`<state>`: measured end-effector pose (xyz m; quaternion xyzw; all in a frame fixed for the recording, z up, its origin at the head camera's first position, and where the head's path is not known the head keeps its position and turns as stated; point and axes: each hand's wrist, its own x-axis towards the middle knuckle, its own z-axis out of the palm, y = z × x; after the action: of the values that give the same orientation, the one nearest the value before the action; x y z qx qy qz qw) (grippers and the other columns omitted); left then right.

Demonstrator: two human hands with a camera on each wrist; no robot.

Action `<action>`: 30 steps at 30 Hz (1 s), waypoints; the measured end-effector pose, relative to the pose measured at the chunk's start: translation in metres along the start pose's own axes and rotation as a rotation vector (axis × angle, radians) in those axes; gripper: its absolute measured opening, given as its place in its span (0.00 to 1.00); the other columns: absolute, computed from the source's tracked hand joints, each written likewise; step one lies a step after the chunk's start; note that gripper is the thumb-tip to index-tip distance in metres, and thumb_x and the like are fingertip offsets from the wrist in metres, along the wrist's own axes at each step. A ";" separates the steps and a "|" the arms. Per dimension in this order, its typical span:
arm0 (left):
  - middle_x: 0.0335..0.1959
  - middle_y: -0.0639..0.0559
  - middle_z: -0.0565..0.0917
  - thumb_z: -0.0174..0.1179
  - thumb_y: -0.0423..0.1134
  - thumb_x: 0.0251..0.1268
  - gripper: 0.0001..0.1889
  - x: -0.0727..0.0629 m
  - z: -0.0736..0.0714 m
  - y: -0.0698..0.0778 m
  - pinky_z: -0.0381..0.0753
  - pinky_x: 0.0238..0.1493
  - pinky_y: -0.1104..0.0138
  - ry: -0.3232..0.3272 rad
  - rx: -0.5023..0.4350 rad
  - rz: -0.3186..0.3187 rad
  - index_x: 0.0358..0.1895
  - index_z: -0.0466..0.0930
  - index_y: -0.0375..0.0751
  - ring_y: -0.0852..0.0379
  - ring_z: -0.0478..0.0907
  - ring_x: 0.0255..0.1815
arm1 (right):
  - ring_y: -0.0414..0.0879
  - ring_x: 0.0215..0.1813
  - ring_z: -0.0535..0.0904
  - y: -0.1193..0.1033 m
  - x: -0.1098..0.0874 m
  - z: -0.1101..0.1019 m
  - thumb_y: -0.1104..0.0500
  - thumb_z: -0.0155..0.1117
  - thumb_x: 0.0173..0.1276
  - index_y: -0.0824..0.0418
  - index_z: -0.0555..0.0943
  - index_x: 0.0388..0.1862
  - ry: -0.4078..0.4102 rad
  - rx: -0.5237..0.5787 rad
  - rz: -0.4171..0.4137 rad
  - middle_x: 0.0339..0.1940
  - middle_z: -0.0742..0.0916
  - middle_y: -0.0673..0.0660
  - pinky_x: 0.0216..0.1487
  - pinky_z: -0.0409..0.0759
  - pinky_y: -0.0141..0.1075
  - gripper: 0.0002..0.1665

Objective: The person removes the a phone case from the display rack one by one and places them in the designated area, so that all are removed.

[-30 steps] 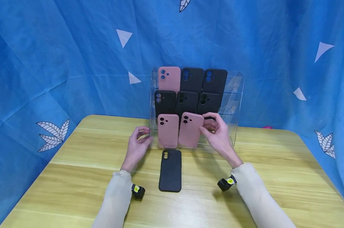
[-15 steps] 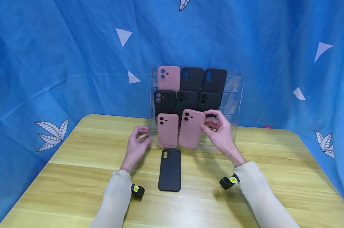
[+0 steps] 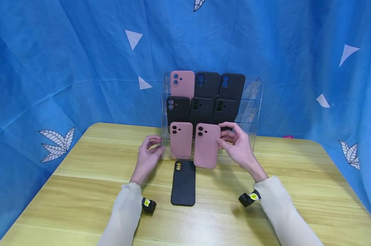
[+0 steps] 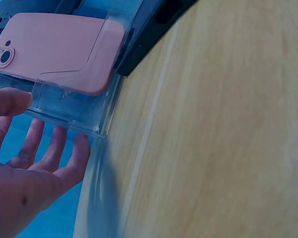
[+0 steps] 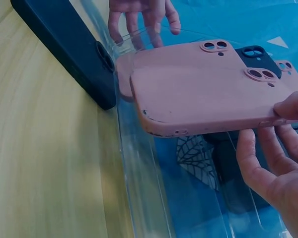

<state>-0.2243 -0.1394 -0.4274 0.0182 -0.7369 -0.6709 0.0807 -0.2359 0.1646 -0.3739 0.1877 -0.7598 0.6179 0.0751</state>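
Observation:
My right hand (image 3: 236, 145) pinches a pink phone case (image 3: 207, 145) by its right edge, thumb in front and fingers behind. That case stands nearly upright before the bottom tier of a clear acrylic display rack (image 3: 251, 102); in the right wrist view its lower end (image 5: 159, 124) is outside the rack's front lip. My left hand (image 3: 148, 157) holds the rack's lower left side, with the thumb (image 4: 20, 100) at the front corner and fingers along the outer wall. A second pink case (image 3: 181, 140) sits in the bottom tier, beside the held one.
Black phone cases (image 3: 202, 109) fill the middle tier. Above are a pink case (image 3: 183, 83) and two black ones (image 3: 231, 85). A black case (image 3: 183, 184) stands or lies before the rack on the wooden table (image 3: 96, 191). A blue curtain (image 3: 80, 68) hangs behind.
The right hand's pink case first rose slightly with a tilt, then came down and toward me, and is now straighter, its lower end past the rack's front. The left hand has stayed put.

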 end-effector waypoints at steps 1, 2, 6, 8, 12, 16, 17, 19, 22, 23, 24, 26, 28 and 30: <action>0.60 0.39 0.78 0.60 0.24 0.66 0.20 0.000 0.000 0.000 0.83 0.61 0.56 0.001 0.001 0.001 0.59 0.73 0.38 0.38 0.79 0.65 | 0.39 0.37 0.86 0.000 -0.001 0.000 0.75 0.64 0.67 0.65 0.72 0.65 -0.009 0.005 0.003 0.40 0.87 0.54 0.37 0.89 0.38 0.28; 0.60 0.39 0.78 0.60 0.24 0.66 0.20 0.001 0.000 0.000 0.83 0.62 0.55 0.002 0.001 0.002 0.59 0.73 0.38 0.38 0.79 0.65 | 0.40 0.38 0.86 0.000 -0.001 0.000 0.76 0.63 0.67 0.65 0.72 0.65 -0.018 0.010 0.005 0.40 0.87 0.54 0.36 0.89 0.38 0.28; 0.60 0.39 0.78 0.60 0.24 0.66 0.20 0.001 0.000 0.000 0.83 0.61 0.55 0.002 0.000 0.001 0.59 0.73 0.38 0.38 0.79 0.65 | 0.40 0.38 0.86 0.001 -0.004 -0.001 0.76 0.62 0.68 0.65 0.72 0.66 -0.051 0.018 0.021 0.40 0.87 0.55 0.38 0.89 0.41 0.28; 0.60 0.39 0.78 0.60 0.25 0.66 0.20 0.001 0.000 0.000 0.83 0.61 0.56 0.004 0.000 0.000 0.59 0.73 0.38 0.38 0.79 0.65 | 0.40 0.38 0.86 0.001 -0.006 -0.001 0.76 0.62 0.67 0.65 0.72 0.66 -0.062 0.016 0.030 0.40 0.87 0.55 0.38 0.90 0.43 0.29; 0.59 0.40 0.78 0.61 0.25 0.66 0.19 0.001 -0.001 0.001 0.84 0.56 0.62 0.006 -0.003 -0.001 0.59 0.73 0.38 0.38 0.79 0.65 | 0.40 0.38 0.86 0.003 -0.009 -0.001 0.76 0.62 0.67 0.64 0.72 0.66 -0.084 0.013 0.046 0.40 0.87 0.55 0.39 0.90 0.46 0.29; 0.60 0.39 0.77 0.61 0.25 0.66 0.20 0.001 -0.001 0.000 0.86 0.54 0.61 0.003 -0.013 -0.006 0.59 0.73 0.39 0.37 0.79 0.65 | 0.40 0.38 0.86 0.006 -0.013 -0.001 0.76 0.61 0.67 0.65 0.71 0.66 -0.108 0.005 0.059 0.43 0.87 0.63 0.38 0.90 0.45 0.29; 0.60 0.40 0.77 0.61 0.25 0.66 0.20 0.001 -0.001 0.000 0.86 0.54 0.59 0.003 -0.013 -0.008 0.59 0.73 0.39 0.37 0.79 0.65 | 0.40 0.38 0.86 0.006 -0.014 -0.002 0.76 0.61 0.67 0.65 0.71 0.66 -0.114 -0.001 0.063 0.44 0.86 0.66 0.37 0.90 0.45 0.29; 0.60 0.39 0.77 0.61 0.24 0.66 0.20 0.001 -0.001 0.000 0.86 0.53 0.58 0.002 -0.019 -0.008 0.60 0.73 0.39 0.36 0.79 0.65 | 0.40 0.39 0.86 0.007 -0.017 -0.002 0.76 0.61 0.67 0.64 0.72 0.65 -0.126 -0.012 0.077 0.45 0.86 0.70 0.37 0.90 0.44 0.28; 0.60 0.39 0.77 0.61 0.24 0.66 0.20 0.001 -0.001 -0.001 0.86 0.53 0.61 0.001 -0.012 -0.002 0.59 0.73 0.39 0.36 0.79 0.65 | 0.40 0.40 0.86 0.010 -0.021 -0.002 0.76 0.61 0.68 0.64 0.72 0.65 -0.142 -0.034 0.104 0.47 0.86 0.72 0.38 0.89 0.42 0.28; 0.60 0.39 0.78 0.61 0.25 0.66 0.20 0.001 -0.001 -0.002 0.86 0.53 0.62 0.001 -0.012 0.000 0.59 0.73 0.39 0.36 0.79 0.65 | 0.40 0.40 0.86 0.011 -0.023 -0.002 0.75 0.61 0.68 0.64 0.72 0.65 -0.148 -0.039 0.113 0.48 0.86 0.72 0.38 0.89 0.42 0.27; 0.60 0.39 0.78 0.61 0.25 0.66 0.20 0.001 -0.001 -0.002 0.86 0.52 0.62 0.000 -0.010 0.000 0.59 0.73 0.39 0.36 0.79 0.65 | 0.40 0.40 0.86 0.011 -0.024 -0.002 0.75 0.61 0.68 0.63 0.72 0.65 -0.153 -0.042 0.123 0.48 0.86 0.72 0.39 0.89 0.42 0.27; 0.60 0.39 0.78 0.61 0.25 0.66 0.20 0.001 -0.001 -0.002 0.85 0.54 0.62 0.000 -0.005 0.003 0.59 0.73 0.39 0.36 0.79 0.65 | 0.40 0.41 0.86 0.013 -0.026 -0.003 0.75 0.61 0.68 0.63 0.72 0.65 -0.165 -0.042 0.139 0.49 0.86 0.72 0.39 0.90 0.45 0.28; 0.60 0.38 0.78 0.61 0.24 0.66 0.20 0.001 0.000 -0.003 0.85 0.56 0.60 0.000 -0.006 0.006 0.59 0.73 0.39 0.36 0.79 0.65 | 0.40 0.41 0.86 0.014 -0.028 -0.003 0.75 0.61 0.68 0.64 0.72 0.66 -0.176 -0.037 0.152 0.49 0.86 0.73 0.39 0.90 0.48 0.28; 0.60 0.38 0.78 0.61 0.24 0.66 0.20 0.001 0.000 -0.003 0.84 0.59 0.57 0.002 -0.007 0.008 0.59 0.73 0.38 0.37 0.78 0.65 | 0.40 0.41 0.87 0.015 -0.030 -0.004 0.75 0.60 0.68 0.64 0.71 0.67 -0.186 -0.035 0.159 0.50 0.86 0.73 0.39 0.90 0.49 0.28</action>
<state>-0.2254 -0.1397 -0.4304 0.0154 -0.7345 -0.6731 0.0842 -0.2143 0.1772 -0.3969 0.1820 -0.7866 0.5885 -0.0417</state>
